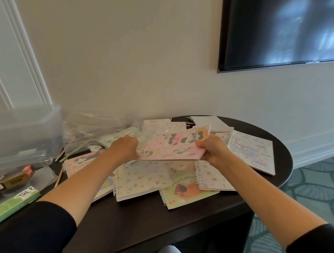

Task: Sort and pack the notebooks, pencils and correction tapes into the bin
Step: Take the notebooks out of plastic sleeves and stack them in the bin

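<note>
A pink cartoon notebook [175, 147] is lifted a little above the pile, tilted up at its far edge. My left hand [124, 148] grips its left end and my right hand [211, 148] grips its right end. Beneath it several spiral notebooks lie spread out: a dotted white one [142, 179], a green one with a dog [186, 192], and a pale lilac one [253, 152] at the right. The clear plastic bin [22, 136] stands at the far left. Loose pencils [60, 155] lie beside the bin.
The dark oval table [149, 222] stands against a white wall, its rounded end at the right. Crumpled clear wrappers [95, 127] lie behind the pile. Boxes, one green [11, 206], lie at the left front. A wall screen [281, 23] hangs at the upper right.
</note>
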Motion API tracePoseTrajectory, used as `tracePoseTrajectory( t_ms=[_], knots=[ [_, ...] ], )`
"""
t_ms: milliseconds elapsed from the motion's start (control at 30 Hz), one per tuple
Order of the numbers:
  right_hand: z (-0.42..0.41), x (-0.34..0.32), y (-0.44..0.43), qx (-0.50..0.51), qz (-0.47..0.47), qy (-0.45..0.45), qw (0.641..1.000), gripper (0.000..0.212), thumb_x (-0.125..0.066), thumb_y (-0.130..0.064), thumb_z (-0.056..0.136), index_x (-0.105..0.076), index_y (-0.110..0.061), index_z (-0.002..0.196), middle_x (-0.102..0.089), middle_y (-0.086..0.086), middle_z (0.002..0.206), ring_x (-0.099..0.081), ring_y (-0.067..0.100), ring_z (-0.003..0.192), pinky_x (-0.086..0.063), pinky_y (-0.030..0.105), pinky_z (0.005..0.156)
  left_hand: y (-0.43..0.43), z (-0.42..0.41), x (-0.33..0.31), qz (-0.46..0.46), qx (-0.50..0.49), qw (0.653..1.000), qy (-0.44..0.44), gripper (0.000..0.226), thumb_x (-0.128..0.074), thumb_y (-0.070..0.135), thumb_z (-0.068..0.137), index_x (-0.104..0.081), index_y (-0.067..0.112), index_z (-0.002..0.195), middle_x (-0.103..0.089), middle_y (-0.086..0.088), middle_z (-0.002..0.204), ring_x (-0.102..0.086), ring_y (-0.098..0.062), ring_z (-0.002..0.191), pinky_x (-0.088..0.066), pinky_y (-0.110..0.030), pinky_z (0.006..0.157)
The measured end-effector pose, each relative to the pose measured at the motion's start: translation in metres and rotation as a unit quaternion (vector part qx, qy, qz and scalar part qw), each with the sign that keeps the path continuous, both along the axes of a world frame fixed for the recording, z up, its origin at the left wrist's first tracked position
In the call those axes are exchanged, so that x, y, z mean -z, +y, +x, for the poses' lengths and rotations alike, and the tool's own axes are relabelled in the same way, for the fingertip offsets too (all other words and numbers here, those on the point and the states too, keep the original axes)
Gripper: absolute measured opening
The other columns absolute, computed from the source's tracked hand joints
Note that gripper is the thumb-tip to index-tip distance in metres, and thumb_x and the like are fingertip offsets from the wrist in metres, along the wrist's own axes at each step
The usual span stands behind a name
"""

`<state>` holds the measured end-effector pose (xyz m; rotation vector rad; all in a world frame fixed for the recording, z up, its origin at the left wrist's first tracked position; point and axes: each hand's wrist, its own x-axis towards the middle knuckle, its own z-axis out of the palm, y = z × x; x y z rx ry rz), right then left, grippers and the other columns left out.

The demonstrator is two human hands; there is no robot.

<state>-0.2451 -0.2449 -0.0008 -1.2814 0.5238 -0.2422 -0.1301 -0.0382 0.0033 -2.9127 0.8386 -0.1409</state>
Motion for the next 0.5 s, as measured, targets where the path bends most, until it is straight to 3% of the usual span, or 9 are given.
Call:
tracePoseTrajectory(
  t_ms=[133, 200, 300, 400, 500],
  knots=[
    [0.002, 0.009, 0.021, 0.007, 0.025, -0.028, 0.999, 0.024, -0.040, 0.006, 0.094, -0.047, -0.005, 0.114, -0.061, 0.010, 0.094, -0.062, 0.025, 0.076, -0.055, 0.043, 0.068, 0.002, -0.002, -0.005, 0.008, -0.003, 1.000, 0.025, 0.037, -0.045, 0.012, 0.092, -0.027, 0.012, 0.059, -0.026, -0.003, 0.061, -0.024, -0.016, 0.051, -0.019, -0.029, 0.049],
    [0.007, 0.014, 0.039, -0.010, 0.047, -0.052, 0.997, 0.025, -0.039, 0.005, 0.094, -0.046, -0.007, 0.115, -0.061, 0.008, 0.090, -0.062, 0.023, 0.074, -0.056, 0.042, 0.063, 0.000, -0.004, -0.008, 0.000, -0.001, 1.000, 0.021, 0.031, -0.042, 0.010, 0.092, -0.034, 0.009, 0.062, -0.026, -0.002, 0.063, -0.025, -0.016, 0.052, -0.018, -0.029, 0.049],
    [0.020, 0.025, 0.066, -0.046, 0.108, -0.074, 0.990, 0.029, -0.036, 0.003, 0.095, -0.044, -0.002, 0.123, -0.062, 0.014, 0.107, -0.063, 0.030, 0.091, -0.055, 0.047, 0.070, 0.000, -0.005, -0.009, -0.002, 0.002, 0.999, 0.034, 0.031, -0.042, 0.009, 0.091, -0.032, 0.011, 0.061, -0.029, -0.002, 0.064, -0.027, -0.016, 0.052, -0.019, -0.028, 0.048],
    [0.027, 0.035, 0.080, -0.136, 0.226, -0.056, 0.963, 0.034, -0.031, -0.002, 0.099, -0.037, 0.004, 0.132, -0.052, 0.023, 0.128, -0.053, 0.036, 0.116, -0.050, 0.044, 0.077, 0.007, -0.002, -0.007, -0.006, 0.011, 0.998, 0.061, 0.038, -0.046, 0.016, 0.093, -0.030, 0.013, 0.058, -0.030, -0.002, 0.060, -0.027, -0.017, 0.050, -0.021, -0.029, 0.048],
    [0.030, 0.042, 0.073, -0.167, 0.258, -0.013, 0.951, 0.028, -0.033, -0.004, 0.098, -0.042, 0.007, 0.122, -0.051, 0.025, 0.127, -0.050, 0.035, 0.119, -0.047, 0.042, 0.088, 0.011, -0.001, -0.004, -0.019, 0.008, 0.997, 0.080, 0.042, -0.051, 0.025, 0.092, -0.031, 0.013, 0.057, -0.033, -0.002, 0.058, -0.030, -0.018, 0.050, -0.023, -0.029, 0.050]
  ],
)
